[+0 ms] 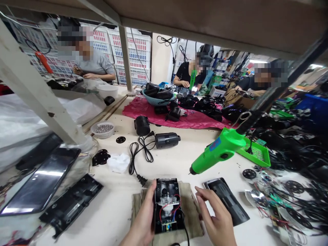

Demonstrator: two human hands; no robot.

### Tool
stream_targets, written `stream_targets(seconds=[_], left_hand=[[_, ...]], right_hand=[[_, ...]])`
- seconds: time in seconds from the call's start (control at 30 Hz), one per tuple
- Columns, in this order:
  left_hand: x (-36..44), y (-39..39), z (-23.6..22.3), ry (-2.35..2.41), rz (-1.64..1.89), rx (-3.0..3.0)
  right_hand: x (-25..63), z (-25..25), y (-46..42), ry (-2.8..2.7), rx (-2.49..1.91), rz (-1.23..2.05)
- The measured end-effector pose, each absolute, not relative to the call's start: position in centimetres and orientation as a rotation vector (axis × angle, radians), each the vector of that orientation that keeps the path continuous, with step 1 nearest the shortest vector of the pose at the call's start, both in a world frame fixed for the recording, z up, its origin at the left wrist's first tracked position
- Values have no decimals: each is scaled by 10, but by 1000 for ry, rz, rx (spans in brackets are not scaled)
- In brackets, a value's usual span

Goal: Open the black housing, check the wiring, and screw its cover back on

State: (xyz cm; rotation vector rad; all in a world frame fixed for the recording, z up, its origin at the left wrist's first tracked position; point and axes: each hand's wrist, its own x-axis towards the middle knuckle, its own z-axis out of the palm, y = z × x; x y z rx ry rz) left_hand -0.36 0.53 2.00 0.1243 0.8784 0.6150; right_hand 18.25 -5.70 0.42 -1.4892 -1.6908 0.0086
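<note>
My left hand [142, 220] grips the side of an open black plastic housing [167, 205] that shows red wires and a small circuit board inside. The housing rests on a worn beige cloth pad [192, 218]. My right hand [215, 215] is open, its fingers spread at the edge of a glossy black cover panel [228, 201]. I cannot tell whether those fingers touch the panel. A black power cord with a plug [140, 179] lies just beyond my left hand.
A green electric screwdriver [220, 153] hangs over the white bench, above a green tray [256, 153]. Wired parts lie heaped at right, and black panels [41, 181] lie at left. A bowl of screws [102, 130] and a pink cloth [143, 109] are farther off. Several co-workers sit beyond.
</note>
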Motion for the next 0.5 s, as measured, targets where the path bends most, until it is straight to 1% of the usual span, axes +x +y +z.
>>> stream_targets(seconds=[0.2,0.37,0.5], left_hand=[[-5,4,20,849,678,117],[-6,6,17,810,706,85],[-6,7,18,904,733,112]], right_hand=[[186,-13,-56,-1621,-1455,80],[188,-13,-55,-1579,-1448,144],[189,-12,-57,-1562,-1450,194]])
